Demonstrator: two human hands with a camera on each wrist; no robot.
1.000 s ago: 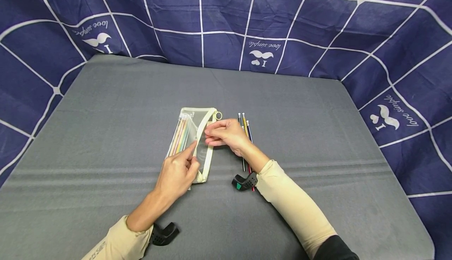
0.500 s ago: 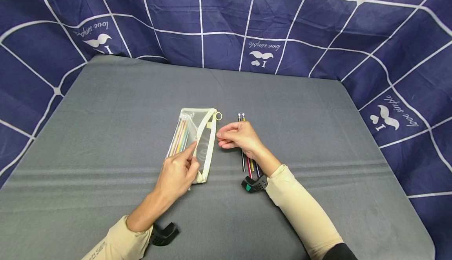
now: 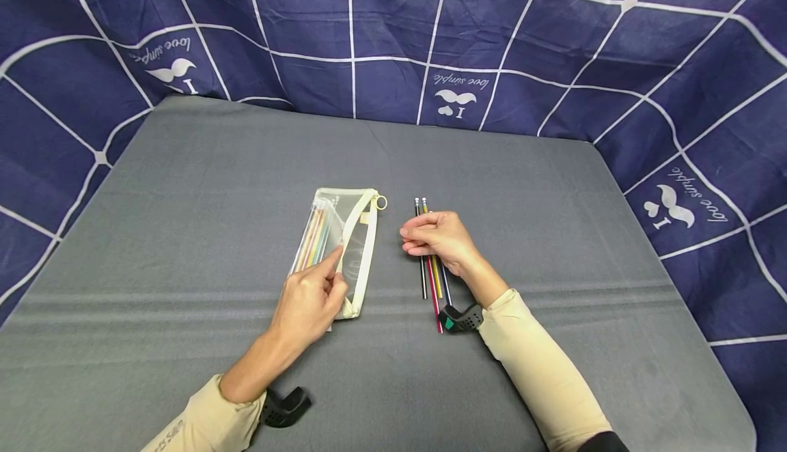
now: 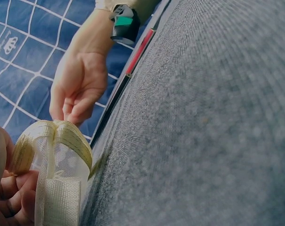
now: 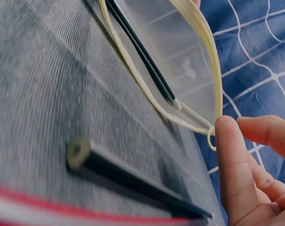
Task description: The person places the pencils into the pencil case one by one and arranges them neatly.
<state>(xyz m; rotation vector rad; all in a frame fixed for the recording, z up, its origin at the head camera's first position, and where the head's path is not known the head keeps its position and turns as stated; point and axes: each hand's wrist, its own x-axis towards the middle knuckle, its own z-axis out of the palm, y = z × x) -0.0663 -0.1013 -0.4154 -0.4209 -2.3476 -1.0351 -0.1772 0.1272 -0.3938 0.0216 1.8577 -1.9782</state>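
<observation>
A see-through pencil case (image 3: 354, 261) with a cream zipper edge lies on the table, its mouth gaping. My left hand (image 3: 310, 302) grips the case's near zipper edge, index finger pointing along it. Striped coloured pencils (image 3: 315, 237) show through the clear side, and a dark pencil (image 5: 147, 63) lies inside in the right wrist view. To the right, my right hand (image 3: 444, 239) hovers over loose pencils, its fingers loosely bent with nothing between them. Beneath it lie a black pencil (image 3: 423, 278), a red pencil (image 3: 433, 288) and others, partly hidden.
A grey cloth covers the table (image 3: 541, 220). Behind and at the sides hangs a blue curtain (image 3: 393, 29) with white grid lines. Black camera mounts sit at the left wrist (image 3: 286, 407) and the right wrist (image 3: 461, 317).
My right hand has moved right, away from the pencil case mouth to above the loose pencils. The left hand and the case have stayed in place.
</observation>
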